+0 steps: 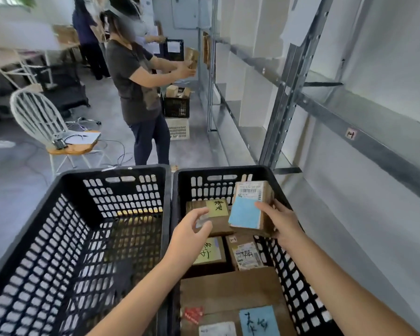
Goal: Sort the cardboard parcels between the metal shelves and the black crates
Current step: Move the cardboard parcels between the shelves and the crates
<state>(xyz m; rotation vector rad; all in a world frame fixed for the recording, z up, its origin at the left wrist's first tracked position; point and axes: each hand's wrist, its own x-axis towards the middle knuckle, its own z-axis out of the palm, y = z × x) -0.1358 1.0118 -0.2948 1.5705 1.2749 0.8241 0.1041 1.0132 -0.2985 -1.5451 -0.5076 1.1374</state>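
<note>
Cardboard lies nearest: a blue-note parcel (221,316) at the near end of the right crate (297,275), with a plain parcel (228,287) just beyond it. Farther in sit two smaller ones side by side, a yellow-note parcel (210,254) on the left and a white-label parcel (246,254) on the right. The left crate (46,251) stands against the right crate, rims touching.

The left hand (189,234) hovers over the middle of the right crate with fingers loosely curved and apart, gripping nothing. Its fingertips reach toward a far parcel (216,210) with a yellow note; whether they touch it I cannot tell. The right hand (280,221) grips a held parcel (249,209) by its right side, thumb on top. It is tilted up over the crate's far right part and carries a blue note and a barcode label.

Beyond the crates, metal shelves (289,93) run along the right wall. Farther off a person (136,88) faces them with a small parcel (192,59) in both hands, beside a far crate (176,106) of parcels stacked on a white crate (178,128). A white chair (41,117) stands to the left.
</note>
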